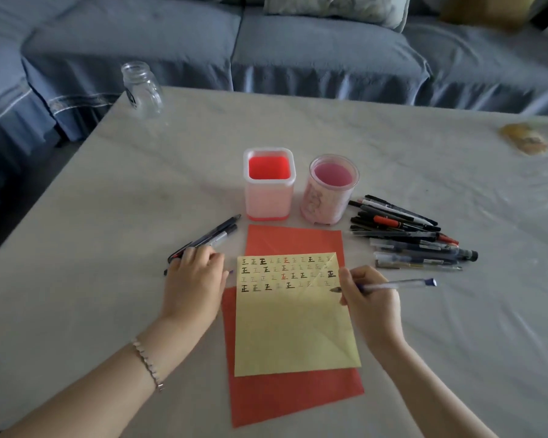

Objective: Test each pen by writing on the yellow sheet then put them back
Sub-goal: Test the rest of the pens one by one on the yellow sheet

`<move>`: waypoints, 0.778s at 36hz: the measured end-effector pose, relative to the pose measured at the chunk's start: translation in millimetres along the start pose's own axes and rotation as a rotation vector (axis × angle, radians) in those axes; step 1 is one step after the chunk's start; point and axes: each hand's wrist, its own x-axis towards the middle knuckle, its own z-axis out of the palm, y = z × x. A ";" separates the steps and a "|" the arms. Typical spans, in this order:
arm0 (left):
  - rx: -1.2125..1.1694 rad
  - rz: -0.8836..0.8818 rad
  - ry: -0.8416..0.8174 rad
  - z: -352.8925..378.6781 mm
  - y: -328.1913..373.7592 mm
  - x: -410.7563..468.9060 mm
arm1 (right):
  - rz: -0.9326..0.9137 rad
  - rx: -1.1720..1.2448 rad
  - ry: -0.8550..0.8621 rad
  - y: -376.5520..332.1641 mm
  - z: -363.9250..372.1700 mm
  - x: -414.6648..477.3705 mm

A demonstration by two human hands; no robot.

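A yellow sheet (pixel 298 330) lies on two red sheets (pixel 293 241) and carries rows of small written marks along its top. My right hand (pixel 370 301) grips a clear pen with a blue end (pixel 402 284), and the tip rests at the sheet's right edge, by the lowest row. My left hand (pixel 193 279) rests on the table left of the sheet, over the ends of a few dark pens (pixel 217 235). A small blue piece, seemingly a pen cap (pixel 231 272), sticks out from its curled fingertips. Two pink pen holders, one square (pixel 269 197) and one round (pixel 328 200), stand empty behind the sheets.
A pile of several pens (pixel 408 240) lies right of the round holder. A glass jar (pixel 141 90) stands at the table's far left corner. A yellowish object (pixel 524 139) sits at the far right. A blue sofa (pixel 298 49) runs behind the table.
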 end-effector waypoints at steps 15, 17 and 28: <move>-0.578 -0.241 -0.129 -21.1 36.3 -14.6 | -0.079 0.065 -0.083 -28.0 -5.7 -16.6; -0.732 -0.245 -0.129 -30.7 50.7 -14.5 | -0.106 0.103 -0.091 -37.1 -8.1 -18.8; -1.046 -0.247 -0.131 -59.4 80.6 -11.0 | 0.035 0.479 -0.137 -73.1 -26.4 -30.1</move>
